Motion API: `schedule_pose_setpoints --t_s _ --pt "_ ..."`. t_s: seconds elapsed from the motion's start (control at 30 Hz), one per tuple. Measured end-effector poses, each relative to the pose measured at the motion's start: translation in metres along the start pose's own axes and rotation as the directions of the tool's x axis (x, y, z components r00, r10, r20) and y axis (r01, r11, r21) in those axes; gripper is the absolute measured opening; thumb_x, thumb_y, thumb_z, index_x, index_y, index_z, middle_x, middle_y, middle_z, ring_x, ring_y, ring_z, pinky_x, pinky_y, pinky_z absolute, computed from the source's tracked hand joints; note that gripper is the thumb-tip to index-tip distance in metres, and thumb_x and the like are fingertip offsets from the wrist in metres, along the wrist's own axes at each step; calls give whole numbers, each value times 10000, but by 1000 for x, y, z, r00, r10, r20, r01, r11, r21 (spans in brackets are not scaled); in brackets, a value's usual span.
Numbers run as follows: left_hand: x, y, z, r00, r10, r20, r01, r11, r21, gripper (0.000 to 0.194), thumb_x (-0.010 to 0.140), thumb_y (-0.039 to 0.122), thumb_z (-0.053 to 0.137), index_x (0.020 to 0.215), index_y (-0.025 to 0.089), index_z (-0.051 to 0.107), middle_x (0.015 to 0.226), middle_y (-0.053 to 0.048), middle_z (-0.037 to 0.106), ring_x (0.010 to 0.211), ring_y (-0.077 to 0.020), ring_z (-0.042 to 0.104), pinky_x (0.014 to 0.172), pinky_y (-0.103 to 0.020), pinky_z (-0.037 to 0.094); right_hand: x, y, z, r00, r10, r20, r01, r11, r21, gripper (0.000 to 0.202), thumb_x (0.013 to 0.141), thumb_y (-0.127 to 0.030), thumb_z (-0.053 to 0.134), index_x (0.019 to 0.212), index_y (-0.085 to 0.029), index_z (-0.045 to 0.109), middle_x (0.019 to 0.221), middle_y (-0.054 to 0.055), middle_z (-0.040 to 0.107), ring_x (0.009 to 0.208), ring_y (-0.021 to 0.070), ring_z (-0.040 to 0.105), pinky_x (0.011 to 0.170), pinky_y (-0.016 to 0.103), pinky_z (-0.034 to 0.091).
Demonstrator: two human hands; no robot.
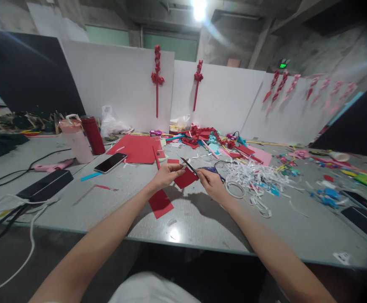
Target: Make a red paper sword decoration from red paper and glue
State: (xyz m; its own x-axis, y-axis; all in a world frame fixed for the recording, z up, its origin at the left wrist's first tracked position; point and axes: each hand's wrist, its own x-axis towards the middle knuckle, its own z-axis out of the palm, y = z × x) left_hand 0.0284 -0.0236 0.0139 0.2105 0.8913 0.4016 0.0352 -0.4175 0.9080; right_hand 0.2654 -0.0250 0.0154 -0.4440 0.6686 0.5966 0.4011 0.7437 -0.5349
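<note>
My right hand is closed round a thin dark-bladed tool that slants up to the left; whether it is scissors or a knife is not clear. Close to its tip, my left hand pinches a small whitish strip between thumb and fingers. A square red paper piece shows just below and between the hands. Under my left wrist lies a long red paper strip, partly covered by the arm.
White paper shreds and a tape roll lie right of my hands. Leftward are a phone, red sheets, a pink tumbler, a red bottle, and a black box with cables. Red ornaments hang on the white board.
</note>
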Motion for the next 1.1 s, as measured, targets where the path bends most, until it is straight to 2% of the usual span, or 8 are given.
schedule_pose_setpoints --t_s 0.13,0.27,0.63,1.1 --pt "-1 4 1 1000 -7 0 7 1000 -11 441 747 529 807 998 166 813 943 -78 780 928 -264 711 863 -352 557 -1 4 2 1000 -21 -19 22 1000 9 399 1045 -502 455 1125 -226 733 964 77 751 913 248 691 868 356 509" --pt "-1 4 0 1000 -6 0 6 1000 -1 410 765 514 796 980 165 813 938 -74 778 889 -242 711 843 -327 553 -2 7 4 998 -41 -45 42 999 22 351 1035 -472 497 1152 -249 741 1122 86 760 1028 268 705 936 390 522" --pt "0 0 -2 1000 9 7 -9 1000 21 379 785 496 783 984 174 812 942 -74 776 891 -242 713 840 -328 556 -3 11 6 996 -76 -37 75 997 -33 332 1051 -413 483 1193 -244 732 1167 94 759 1080 268 711 965 408 533" --pt "-2 -3 -1 999 -25 20 24 999 24 527 748 573 798 1009 116 812 976 -89 793 901 -256 721 837 -344 565 -2 9 7 991 -132 -14 129 984 -127 353 1065 -399 457 1195 -219 732 1164 99 764 1059 251 732 939 385 577"
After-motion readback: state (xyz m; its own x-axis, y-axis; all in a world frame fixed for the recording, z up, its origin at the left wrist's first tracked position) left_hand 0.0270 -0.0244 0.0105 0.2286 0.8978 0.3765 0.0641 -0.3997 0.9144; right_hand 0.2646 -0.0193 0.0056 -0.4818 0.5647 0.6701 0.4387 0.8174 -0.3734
